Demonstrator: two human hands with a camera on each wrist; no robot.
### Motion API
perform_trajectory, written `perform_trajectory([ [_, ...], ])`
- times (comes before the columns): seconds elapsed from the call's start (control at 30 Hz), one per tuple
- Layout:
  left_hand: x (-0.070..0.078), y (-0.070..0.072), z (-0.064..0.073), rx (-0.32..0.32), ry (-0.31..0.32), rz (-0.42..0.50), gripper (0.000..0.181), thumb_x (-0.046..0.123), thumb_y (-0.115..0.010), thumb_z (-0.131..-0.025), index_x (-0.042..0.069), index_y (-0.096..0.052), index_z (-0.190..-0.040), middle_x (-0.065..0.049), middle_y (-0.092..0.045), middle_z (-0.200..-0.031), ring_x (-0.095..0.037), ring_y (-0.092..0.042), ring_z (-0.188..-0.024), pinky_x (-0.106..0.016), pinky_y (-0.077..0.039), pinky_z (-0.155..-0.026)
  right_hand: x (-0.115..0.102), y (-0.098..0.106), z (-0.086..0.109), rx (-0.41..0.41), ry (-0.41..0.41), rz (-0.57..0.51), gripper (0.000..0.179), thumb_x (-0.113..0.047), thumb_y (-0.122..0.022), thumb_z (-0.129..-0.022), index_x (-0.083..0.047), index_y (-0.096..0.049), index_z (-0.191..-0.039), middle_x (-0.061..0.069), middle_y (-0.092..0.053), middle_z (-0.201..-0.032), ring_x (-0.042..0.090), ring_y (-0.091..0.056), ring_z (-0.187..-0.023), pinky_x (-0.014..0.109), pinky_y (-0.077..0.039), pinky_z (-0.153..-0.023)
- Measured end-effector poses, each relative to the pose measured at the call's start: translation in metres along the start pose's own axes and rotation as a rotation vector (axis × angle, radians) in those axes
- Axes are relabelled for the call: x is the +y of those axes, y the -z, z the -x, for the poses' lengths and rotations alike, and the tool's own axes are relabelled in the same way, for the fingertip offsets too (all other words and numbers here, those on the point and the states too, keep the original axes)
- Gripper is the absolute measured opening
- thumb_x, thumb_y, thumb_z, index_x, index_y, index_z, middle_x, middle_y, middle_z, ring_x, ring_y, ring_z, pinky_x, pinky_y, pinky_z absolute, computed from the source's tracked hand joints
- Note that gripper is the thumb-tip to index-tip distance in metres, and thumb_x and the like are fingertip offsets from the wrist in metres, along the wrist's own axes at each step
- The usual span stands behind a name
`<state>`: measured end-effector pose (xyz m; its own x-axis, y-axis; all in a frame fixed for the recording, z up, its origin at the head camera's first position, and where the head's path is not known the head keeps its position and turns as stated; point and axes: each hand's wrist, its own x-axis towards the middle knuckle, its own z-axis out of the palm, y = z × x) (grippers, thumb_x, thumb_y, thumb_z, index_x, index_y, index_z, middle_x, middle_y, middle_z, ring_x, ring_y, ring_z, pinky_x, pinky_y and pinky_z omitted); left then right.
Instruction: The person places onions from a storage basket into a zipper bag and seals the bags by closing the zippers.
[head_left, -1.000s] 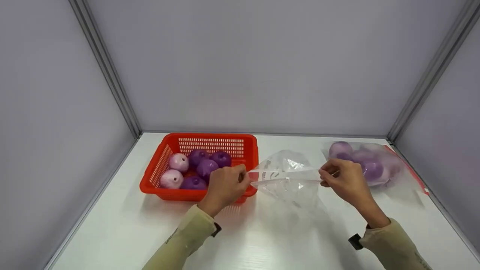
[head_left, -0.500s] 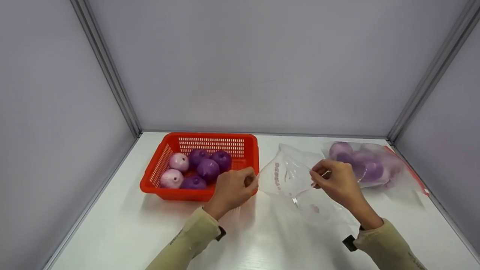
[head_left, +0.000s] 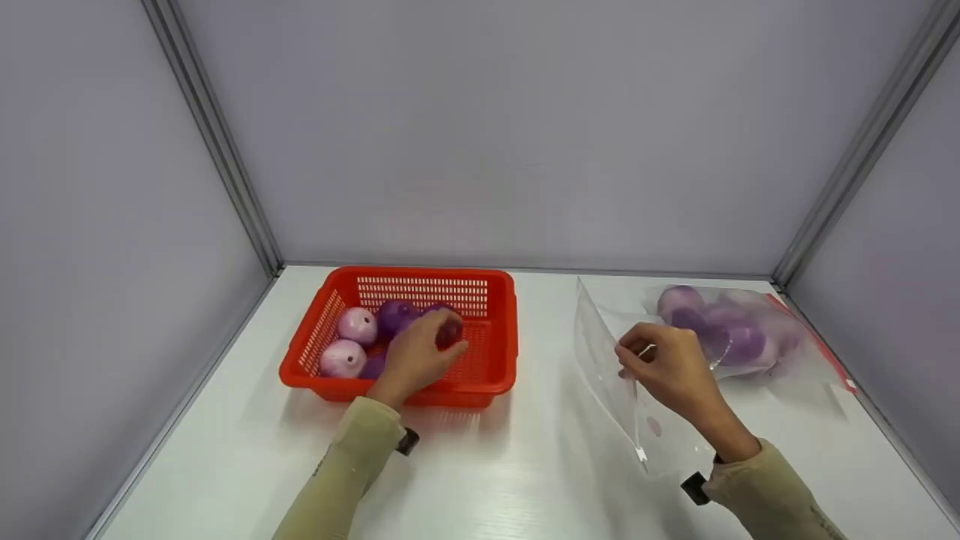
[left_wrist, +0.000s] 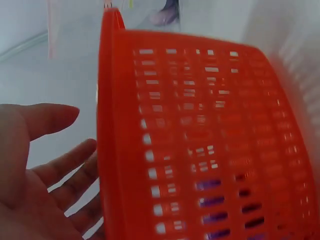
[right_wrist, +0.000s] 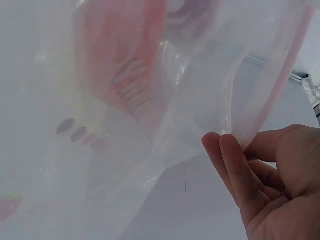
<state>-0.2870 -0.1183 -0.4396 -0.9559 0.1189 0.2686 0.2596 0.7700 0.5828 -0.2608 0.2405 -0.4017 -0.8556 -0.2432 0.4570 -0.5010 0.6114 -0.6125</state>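
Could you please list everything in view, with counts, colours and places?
Table: 1, white, below the hands
Basket: 1, red, table's left half
Pale onion-like pieces: 2, pale pink, basket's left side
Purple onion-like pieces: at least 3, purple, in the basket, some hidden
Clear bag: 1, transparent, right of the basket
Filled bag: 1, clear with red edge, far right; purplish contents, count unclear
Wall panels: 3, greyish, back and sides
Posts: 2, grey, back corners
Wrist devices: 2, black, at the cuffs
Sleeves: 2, beige, front
Left hand: 1, bare, over the basket
Right hand: 1, bare, fingers pinching the clear bag

Nothing legible on bag (right_wrist: 120, 125) or sleeve (head_left: 337, 476).
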Motion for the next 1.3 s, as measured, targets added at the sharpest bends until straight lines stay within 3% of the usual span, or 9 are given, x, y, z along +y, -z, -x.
perform_trajectory([
  [0.17, -0.031, 0.021, -0.003, -0.070, 0.149, -0.189, 0.053, 0.033, -0.078, -0.092, 0.014, -0.061, -0.139, -0.014, -0.062, -0.142, -0.037, -0.060, -0.128, -0.061, -0.046, -0.112, 0.001, 0.001, 0.000, -0.005, -0.009, -0.004, 0.012, -0.001, -0.074, -0.092, -0.008, -0.075, -0.082, 0.001, -0.074, -0.072, 0.008, -0.072, -0.059, 0.020, -0.057, -0.058],
  [0.3, -0.048, 0.035, -0.002, -0.155, 0.244, -0.203, 0.066, 0.032, -0.081, -0.090, 0.013, -0.056, -0.148, -0.016, -0.060, -0.145, -0.040, -0.057, -0.131, -0.067, -0.041, -0.113, 0.002, 0.002, 0.001, -0.005, -0.017, -0.005, 0.012, -0.002, -0.074, -0.092, -0.009, -0.075, -0.082, 0.000, -0.074, -0.072, 0.008, -0.072, -0.059, 0.019, -0.057, -0.058],
  [0.53, -0.062, 0.049, 0.000, -0.282, 0.304, -0.185, 0.079, 0.040, -0.087, -0.083, 0.016, -0.054, -0.150, -0.014, -0.062, -0.143, -0.038, -0.056, -0.128, -0.069, -0.038, -0.114, 0.005, 0.003, 0.002, -0.014, -0.037, 0.013, 0.010, -0.004, -0.074, -0.092, -0.009, -0.075, -0.084, 0.000, -0.074, -0.074, 0.008, -0.072, -0.061, 0.019, -0.057, -0.059],
  [0.73, -0.069, 0.042, -0.001, -0.365, 0.342, -0.224, 0.066, 0.027, -0.083, -0.088, 0.017, -0.057, -0.148, -0.012, -0.065, -0.138, -0.035, -0.057, -0.119, -0.063, -0.043, -0.113, 0.008, 0.005, 0.003, -0.022, -0.045, 0.003, 0.009, -0.005, -0.074, -0.093, -0.008, -0.076, -0.085, 0.001, -0.075, -0.076, 0.008, -0.073, -0.062, 0.020, -0.057, -0.060],
  [0.8, -0.070, 0.041, -0.001, -0.375, 0.353, -0.207, 0.061, 0.023, -0.083, -0.089, 0.017, -0.059, -0.145, -0.012, -0.066, -0.133, -0.034, -0.057, -0.116, -0.061, -0.046, -0.111, 0.009, 0.005, 0.004, -0.023, -0.046, 0.003, 0.008, -0.005, -0.074, -0.093, -0.008, -0.076, -0.086, 0.001, -0.075, -0.076, 0.009, -0.073, -0.062, 0.020, -0.057, -0.060],
  [1.03, -0.076, 0.041, -0.002, -0.419, 0.263, -0.143, 0.037, 0.013, -0.077, -0.090, 0.012, -0.068, -0.126, -0.009, -0.070, -0.115, -0.029, -0.062, -0.103, -0.051, -0.053, -0.102, 0.011, 0.005, 0.003, -0.019, -0.061, 0.009, 0.008, -0.005, -0.075, -0.092, -0.009, -0.076, -0.085, 0.000, -0.074, -0.072, 0.006, -0.072, -0.061, 0.018, -0.056, -0.059],
  [1.13, -0.077, 0.043, -0.004, -0.416, 0.275, -0.124, 0.037, 0.018, -0.078, -0.091, 0.014, -0.069, -0.127, -0.009, -0.069, -0.118, -0.029, -0.061, -0.106, -0.052, -0.052, -0.105, 0.011, 0.005, 0.000, -0.013, -0.061, 0.001, 0.008, -0.006, -0.075, -0.092, -0.009, -0.076, -0.085, 0.000, -0.074, -0.073, 0.006, -0.072, -0.061, 0.018, -0.056, -0.059],
  [1.3, -0.077, 0.043, -0.004, -0.424, 0.231, -0.138, 0.037, 0.018, -0.078, -0.092, 0.013, -0.068, -0.127, -0.014, -0.064, -0.128, -0.033, -0.057, -0.115, -0.057, -0.046, -0.111, 0.010, 0.006, 0.000, -0.007, -0.065, -0.007, 0.008, -0.004, -0.075, -0.092, -0.008, -0.075, -0.085, 0.001, -0.074, -0.073, 0.007, -0.072, -0.061, 0.019, -0.057, -0.059],
])
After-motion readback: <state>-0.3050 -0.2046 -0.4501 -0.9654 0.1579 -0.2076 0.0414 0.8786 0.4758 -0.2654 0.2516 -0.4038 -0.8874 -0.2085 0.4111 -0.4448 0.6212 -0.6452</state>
